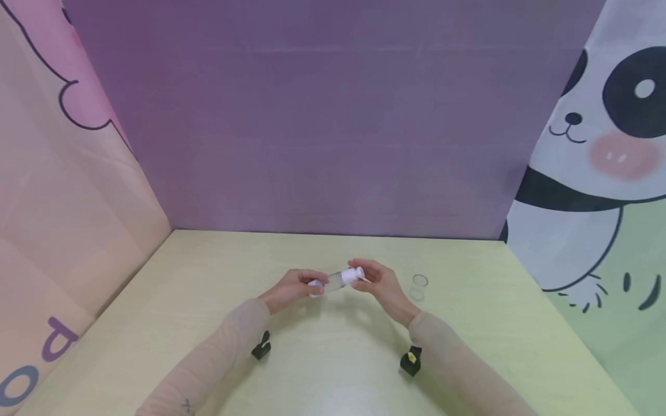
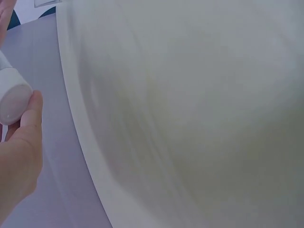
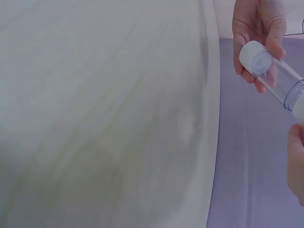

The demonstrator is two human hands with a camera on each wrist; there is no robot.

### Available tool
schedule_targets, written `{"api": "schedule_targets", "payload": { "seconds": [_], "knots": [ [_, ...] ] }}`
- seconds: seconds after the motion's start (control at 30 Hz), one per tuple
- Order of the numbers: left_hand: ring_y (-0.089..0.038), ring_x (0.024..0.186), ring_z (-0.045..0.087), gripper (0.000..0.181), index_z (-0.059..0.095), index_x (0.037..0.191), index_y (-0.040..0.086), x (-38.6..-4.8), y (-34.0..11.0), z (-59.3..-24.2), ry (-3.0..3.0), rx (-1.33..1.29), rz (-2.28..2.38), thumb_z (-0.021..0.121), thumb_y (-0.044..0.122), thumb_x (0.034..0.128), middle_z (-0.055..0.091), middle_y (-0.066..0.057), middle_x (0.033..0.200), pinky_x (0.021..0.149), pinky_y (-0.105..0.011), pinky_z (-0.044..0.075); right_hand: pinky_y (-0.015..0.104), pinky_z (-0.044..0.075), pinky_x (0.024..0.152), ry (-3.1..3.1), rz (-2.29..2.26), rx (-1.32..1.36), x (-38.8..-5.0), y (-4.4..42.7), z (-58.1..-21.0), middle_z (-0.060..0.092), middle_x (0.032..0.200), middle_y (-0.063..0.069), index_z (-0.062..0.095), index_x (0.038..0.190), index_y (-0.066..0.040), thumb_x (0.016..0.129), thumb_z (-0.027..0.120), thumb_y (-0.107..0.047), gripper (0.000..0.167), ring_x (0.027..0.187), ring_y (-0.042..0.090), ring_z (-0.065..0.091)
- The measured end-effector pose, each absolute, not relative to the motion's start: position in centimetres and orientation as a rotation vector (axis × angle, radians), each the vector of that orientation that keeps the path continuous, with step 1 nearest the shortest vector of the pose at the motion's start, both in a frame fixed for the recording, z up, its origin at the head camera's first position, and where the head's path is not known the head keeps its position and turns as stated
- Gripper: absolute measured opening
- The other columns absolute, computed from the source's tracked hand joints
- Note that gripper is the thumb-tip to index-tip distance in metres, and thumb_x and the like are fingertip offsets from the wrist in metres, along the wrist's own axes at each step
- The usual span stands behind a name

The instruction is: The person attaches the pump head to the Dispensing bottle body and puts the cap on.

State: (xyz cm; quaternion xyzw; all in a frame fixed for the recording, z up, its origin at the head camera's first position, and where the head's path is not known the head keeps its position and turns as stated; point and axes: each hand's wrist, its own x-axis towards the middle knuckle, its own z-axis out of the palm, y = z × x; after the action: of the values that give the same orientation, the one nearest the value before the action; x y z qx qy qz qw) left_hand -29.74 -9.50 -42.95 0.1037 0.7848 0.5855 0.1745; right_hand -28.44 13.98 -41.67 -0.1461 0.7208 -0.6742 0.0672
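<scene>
A small clear bottle (image 1: 335, 281) with white ends is held up between both hands above the table, tilted with its right end higher. My left hand (image 1: 293, 287) grips it round the white base, whose flat underside (image 2: 15, 99) faces the left wrist camera. At the other end, my right hand (image 1: 382, 286) holds the white top (image 1: 352, 274) between thumb and fingers. The clear middle of the bottle (image 3: 280, 84) shows between the hands in the right wrist view; no contents can be made out. In that view my right hand (image 3: 296, 164) is partly cut off.
A clear, cup-like cap (image 1: 418, 288) stands on the pale wooden table (image 1: 333, 364), just right of my right hand. A purple backdrop (image 1: 333, 127) rises behind the table. Printed cloths hang at both sides, with a panda (image 1: 577, 242) on the right one.
</scene>
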Motion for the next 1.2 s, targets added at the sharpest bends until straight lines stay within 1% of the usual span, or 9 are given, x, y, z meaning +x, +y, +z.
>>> {"api": "schedule_targets", "payload": {
  "seconds": [0.1, 0.23, 0.5, 0.73, 0.97, 1.2],
  "knots": [
    [-0.02, 0.105, 0.053, 0.03, 0.065, 0.114, 0.017, -29.68, -9.46, -42.83, 2.226, 0.284, 1.65, 0.066, 0.019, 0.0842, 0.055, -0.005, 0.126, 0.088, -0.035, 0.043, 0.03, 0.046, 0.09, 2.182, -2.007, -0.426, -28.42, 13.99, -41.49, 0.055, 0.128, 0.015, 0.057, 0.121, -0.006, 0.079, 0.068, -0.003, 0.044, 0.117, 0.02, 0.052],
    [-0.021, 0.106, 0.052, 0.03, 0.065, 0.114, 0.016, -29.61, -9.44, -42.74, 2.228, 0.287, 1.64, 0.065, 0.019, 0.0846, 0.054, -0.006, 0.127, 0.089, -0.037, 0.042, 0.03, 0.047, 0.088, 2.198, -1.996, -0.391, -28.32, 13.9, -41.38, 0.059, 0.123, 0.012, 0.059, 0.119, -0.005, 0.078, 0.069, -0.002, 0.042, 0.111, 0.018, 0.055],
    [-0.02, 0.106, 0.053, 0.029, 0.064, 0.115, 0.014, -29.52, -9.31, -42.73, 2.224, 0.296, 1.645, 0.064, 0.015, 0.0858, 0.055, -0.006, 0.126, 0.088, -0.037, 0.043, 0.031, 0.047, 0.089, 2.209, -2.005, -0.335, -28.29, 13.74, -41.46, 0.061, 0.121, 0.011, 0.06, 0.118, -0.004, 0.078, 0.069, -0.003, 0.041, 0.11, 0.019, 0.056],
    [-0.02, 0.105, 0.053, 0.03, 0.064, 0.114, 0.015, -29.49, -9.28, -42.66, 2.229, 0.292, 1.639, 0.066, 0.019, 0.0843, 0.055, -0.006, 0.126, 0.088, -0.037, 0.043, 0.032, 0.047, 0.089, 2.219, -2.007, -0.276, -28.33, 13.62, -41.4, 0.06, 0.121, 0.013, 0.059, 0.119, -0.004, 0.079, 0.068, -0.002, 0.041, 0.108, 0.019, 0.057],
    [-0.02, 0.104, 0.053, 0.03, 0.065, 0.113, 0.016, -29.59, -9.23, -42.6, 2.232, 0.283, 1.64, 0.067, 0.019, 0.0836, 0.056, -0.005, 0.125, 0.088, -0.035, 0.043, 0.032, 0.048, 0.088, 2.264, -2.007, -0.207, -28.51, 13.45, -41.56, 0.063, 0.115, 0.014, 0.061, 0.114, -0.003, 0.077, 0.071, -0.007, 0.039, 0.102, 0.018, 0.06],
    [-0.021, 0.104, 0.052, 0.031, 0.064, 0.115, 0.015, -29.48, -9.31, -42.47, 2.227, 0.305, 1.637, 0.066, 0.019, 0.0842, 0.055, -0.006, 0.126, 0.089, -0.038, 0.042, 0.031, 0.049, 0.086, 2.312, -2.004, -0.154, -28.46, 13.21, -41.62, 0.066, 0.108, 0.013, 0.062, 0.111, -0.002, 0.077, 0.072, -0.01, 0.036, 0.094, 0.016, 0.062]
  ]
}}
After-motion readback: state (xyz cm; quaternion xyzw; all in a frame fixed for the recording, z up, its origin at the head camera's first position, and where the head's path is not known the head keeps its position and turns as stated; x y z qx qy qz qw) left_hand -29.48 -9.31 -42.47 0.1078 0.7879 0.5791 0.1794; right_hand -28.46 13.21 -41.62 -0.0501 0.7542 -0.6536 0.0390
